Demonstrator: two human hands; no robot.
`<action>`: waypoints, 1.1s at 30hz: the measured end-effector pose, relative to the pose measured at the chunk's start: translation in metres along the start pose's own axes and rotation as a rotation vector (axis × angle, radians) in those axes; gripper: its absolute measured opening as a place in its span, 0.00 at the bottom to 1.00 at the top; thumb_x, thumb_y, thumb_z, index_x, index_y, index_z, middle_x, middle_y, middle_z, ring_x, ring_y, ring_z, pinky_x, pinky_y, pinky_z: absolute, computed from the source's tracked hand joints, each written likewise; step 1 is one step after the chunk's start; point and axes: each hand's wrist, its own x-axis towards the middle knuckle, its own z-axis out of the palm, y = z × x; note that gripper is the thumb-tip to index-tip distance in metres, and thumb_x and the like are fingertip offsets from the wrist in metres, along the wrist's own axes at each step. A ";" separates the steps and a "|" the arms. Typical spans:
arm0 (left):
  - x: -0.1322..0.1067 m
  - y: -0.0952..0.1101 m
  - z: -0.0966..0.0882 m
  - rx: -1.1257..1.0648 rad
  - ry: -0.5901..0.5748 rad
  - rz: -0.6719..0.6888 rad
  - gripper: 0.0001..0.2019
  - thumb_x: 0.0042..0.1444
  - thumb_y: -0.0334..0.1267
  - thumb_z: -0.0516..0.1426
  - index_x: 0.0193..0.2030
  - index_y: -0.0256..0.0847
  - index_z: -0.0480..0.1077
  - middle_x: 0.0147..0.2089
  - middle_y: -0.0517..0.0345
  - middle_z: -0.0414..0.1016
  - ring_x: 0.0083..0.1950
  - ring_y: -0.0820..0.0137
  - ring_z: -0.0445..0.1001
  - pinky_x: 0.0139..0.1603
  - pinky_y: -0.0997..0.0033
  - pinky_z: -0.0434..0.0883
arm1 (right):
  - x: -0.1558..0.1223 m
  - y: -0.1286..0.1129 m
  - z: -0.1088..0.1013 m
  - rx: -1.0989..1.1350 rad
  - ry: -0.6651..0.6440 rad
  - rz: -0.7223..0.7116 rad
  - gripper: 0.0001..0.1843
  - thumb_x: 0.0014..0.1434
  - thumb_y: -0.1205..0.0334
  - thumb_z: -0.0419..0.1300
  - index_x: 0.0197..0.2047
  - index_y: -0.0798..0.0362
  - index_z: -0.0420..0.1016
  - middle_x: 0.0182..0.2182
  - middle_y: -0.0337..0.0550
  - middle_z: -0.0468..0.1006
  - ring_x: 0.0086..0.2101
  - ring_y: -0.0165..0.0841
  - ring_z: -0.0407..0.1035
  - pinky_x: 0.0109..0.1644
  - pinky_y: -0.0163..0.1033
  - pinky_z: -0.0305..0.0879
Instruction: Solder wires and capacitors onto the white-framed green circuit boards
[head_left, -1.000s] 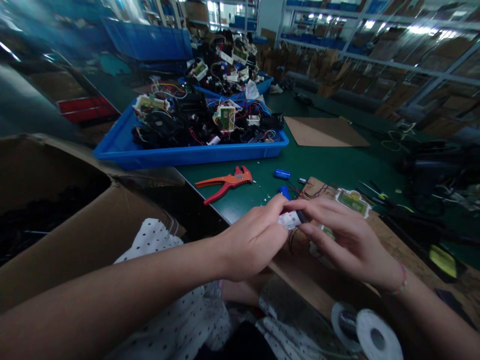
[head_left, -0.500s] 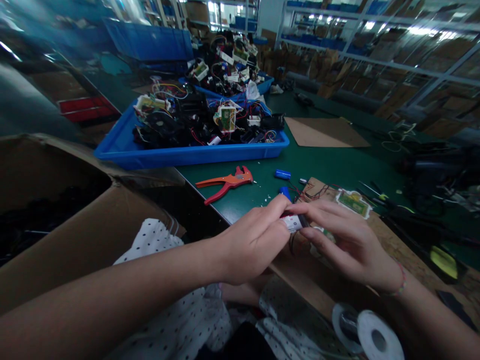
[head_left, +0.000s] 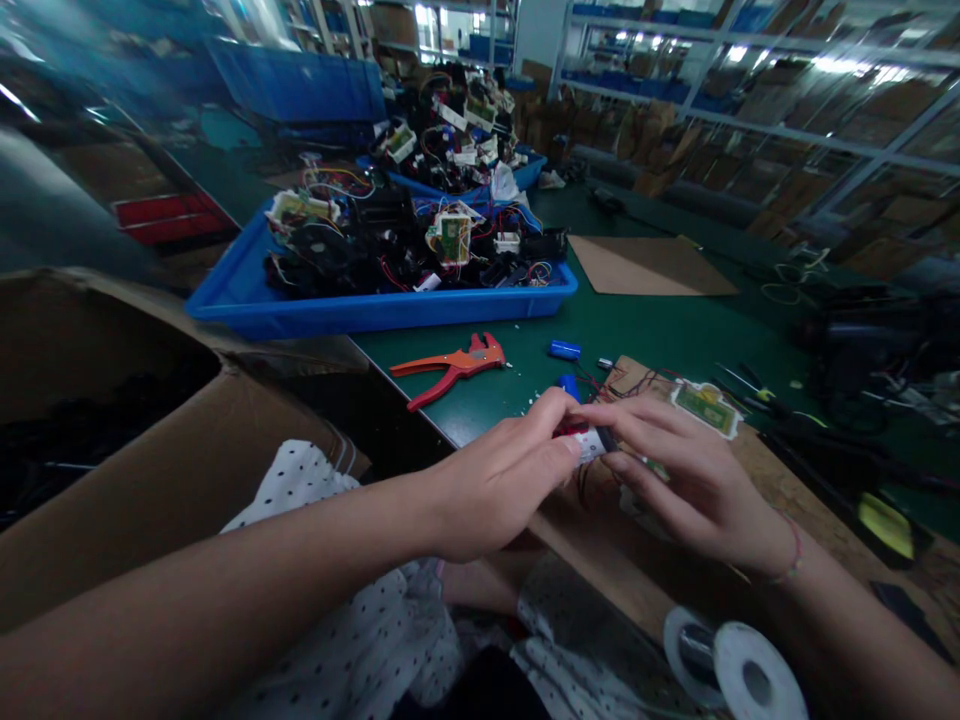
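My left hand is closed around a small white-labelled part with a black end, and a bit of red shows under its fingertips. The fingers and thumb of my right hand pinch the black end from the other side. Most of the part is hidden by the fingers, so its exact kind does not show. Just beyond the hands lie two blue cylinders and thin red and black wires. A green circuit board with a white edge rests beyond my right hand on a brown board.
Orange-red wire strippers lie on the green table. Behind them stands a blue tray heaped with electronic parts. An open cardboard box is at left, a solder wire spool at lower right, and a flat cardboard sheet farther back.
My left hand has shifted slightly, uncovering more of the red beside the white-labelled part. Both hands stay on the part, and the things on the table have not moved.
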 end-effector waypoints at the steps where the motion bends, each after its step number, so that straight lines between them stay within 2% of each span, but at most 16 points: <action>1: 0.000 -0.001 0.001 -0.014 0.000 -0.003 0.13 0.73 0.45 0.40 0.47 0.42 0.59 0.30 0.64 0.62 0.29 0.70 0.61 0.31 0.67 0.57 | 0.000 0.000 0.000 -0.006 -0.001 0.000 0.29 0.65 0.70 0.57 0.67 0.46 0.64 0.55 0.49 0.76 0.52 0.36 0.72 0.55 0.41 0.71; 3: 0.000 -0.001 0.002 -0.033 0.005 -0.010 0.14 0.73 0.46 0.40 0.47 0.43 0.59 0.30 0.64 0.61 0.28 0.71 0.60 0.30 0.67 0.56 | -0.001 0.000 0.001 -0.014 -0.004 -0.004 0.30 0.65 0.70 0.56 0.69 0.47 0.62 0.54 0.49 0.75 0.52 0.36 0.72 0.55 0.40 0.71; 6: 0.002 0.001 0.002 -0.050 0.037 -0.012 0.10 0.72 0.43 0.42 0.44 0.43 0.59 0.30 0.65 0.60 0.28 0.71 0.60 0.30 0.68 0.55 | -0.001 -0.001 0.003 -0.025 -0.010 -0.016 0.32 0.64 0.71 0.56 0.70 0.48 0.60 0.53 0.49 0.75 0.51 0.34 0.71 0.55 0.38 0.70; 9: 0.002 0.003 0.001 -0.049 0.051 -0.001 0.07 0.70 0.37 0.43 0.42 0.43 0.59 0.31 0.64 0.59 0.32 0.70 0.61 0.32 0.67 0.57 | -0.001 -0.003 0.004 -0.031 -0.006 -0.018 0.31 0.64 0.71 0.57 0.69 0.49 0.62 0.53 0.48 0.75 0.51 0.33 0.71 0.55 0.37 0.69; 13: 0.001 0.002 -0.003 0.027 0.032 0.059 0.06 0.67 0.33 0.44 0.42 0.43 0.59 0.38 0.61 0.61 0.39 0.68 0.62 0.37 0.65 0.60 | -0.001 -0.003 0.004 -0.015 0.027 -0.043 0.29 0.63 0.73 0.58 0.66 0.50 0.65 0.54 0.49 0.75 0.52 0.34 0.71 0.56 0.37 0.69; 16: 0.000 -0.002 -0.003 0.050 0.029 0.103 0.05 0.65 0.30 0.44 0.41 0.43 0.59 0.39 0.60 0.61 0.39 0.68 0.62 0.38 0.65 0.59 | 0.000 -0.002 0.004 -0.025 0.021 -0.040 0.28 0.62 0.73 0.58 0.65 0.51 0.66 0.54 0.49 0.76 0.52 0.34 0.72 0.56 0.37 0.69; 19: 0.000 -0.004 0.000 0.023 0.044 0.090 0.07 0.67 0.31 0.43 0.43 0.43 0.59 0.35 0.63 0.60 0.35 0.70 0.61 0.35 0.66 0.57 | 0.000 -0.001 0.003 0.000 0.033 -0.072 0.30 0.62 0.75 0.57 0.67 0.50 0.64 0.57 0.49 0.75 0.53 0.33 0.71 0.58 0.38 0.68; 21: 0.000 -0.003 0.003 0.003 0.058 0.076 0.08 0.70 0.35 0.42 0.45 0.43 0.60 0.32 0.64 0.60 0.33 0.70 0.62 0.33 0.66 0.55 | 0.000 -0.001 0.002 0.021 0.039 -0.086 0.31 0.62 0.76 0.57 0.67 0.51 0.63 0.58 0.50 0.74 0.54 0.32 0.70 0.59 0.38 0.67; 25: -0.001 0.000 0.004 0.015 0.069 0.034 0.11 0.73 0.44 0.43 0.47 0.43 0.61 0.32 0.63 0.64 0.36 0.69 0.65 0.35 0.65 0.57 | 0.000 -0.001 0.003 0.038 0.036 -0.072 0.29 0.63 0.75 0.57 0.66 0.52 0.64 0.59 0.51 0.73 0.55 0.32 0.70 0.59 0.37 0.66; 29: -0.003 0.003 0.001 0.093 0.040 0.065 0.11 0.73 0.40 0.41 0.50 0.42 0.61 0.40 0.60 0.67 0.39 0.68 0.65 0.38 0.65 0.60 | 0.000 -0.001 0.004 0.062 0.052 -0.081 0.31 0.63 0.76 0.57 0.67 0.50 0.63 0.59 0.48 0.74 0.55 0.30 0.69 0.61 0.36 0.65; 33: -0.003 0.007 -0.003 0.134 -0.009 0.083 0.10 0.70 0.33 0.41 0.48 0.40 0.61 0.43 0.58 0.65 0.41 0.67 0.65 0.40 0.65 0.63 | 0.000 -0.002 0.002 0.070 0.030 -0.058 0.28 0.64 0.75 0.57 0.65 0.51 0.65 0.58 0.48 0.75 0.55 0.31 0.70 0.60 0.35 0.65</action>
